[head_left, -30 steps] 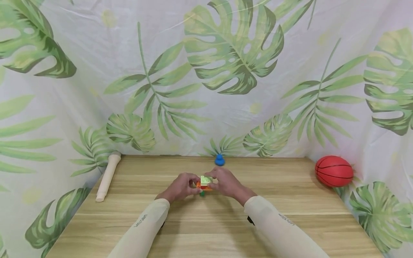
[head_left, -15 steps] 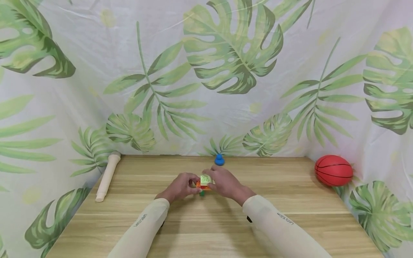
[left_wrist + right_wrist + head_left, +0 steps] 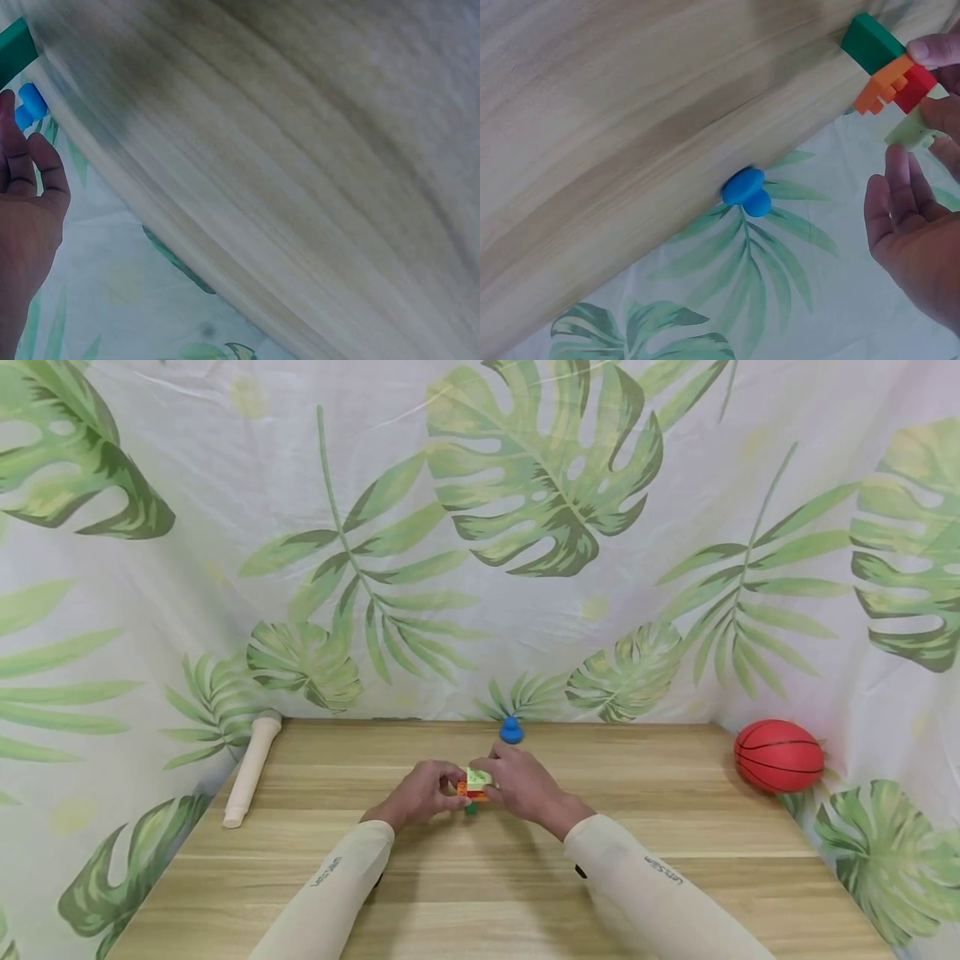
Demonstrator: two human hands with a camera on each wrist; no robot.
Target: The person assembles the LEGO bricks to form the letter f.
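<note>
Both hands hold a small stack of toy bricks over the middle of the table. Lowest is a green brick [image 3: 871,43], with an orange brick [image 3: 883,84] and a red brick [image 3: 916,88] above it. A pale green brick [image 3: 478,779] sits on top. My left hand [image 3: 423,793] pinches the stack from the left, around the orange brick. From the right, my right hand [image 3: 525,781] grips the pale green brick with thumb and fingers. In the left wrist view, only the green brick's end [image 3: 15,49] shows beyond the fingers.
A blue knobbed piece [image 3: 512,731] stands at the back edge of the wooden table [image 3: 465,902]. A beige microphone-shaped object [image 3: 252,770] lies along the left edge. At the right edge rests a red ball [image 3: 778,756]. A leaf-patterned cloth [image 3: 525,635] hangs behind.
Both hands keep their hold on the bricks. The right hand and pale green brick have shifted very slightly; the rest looks the same apart from slight camera movement.
</note>
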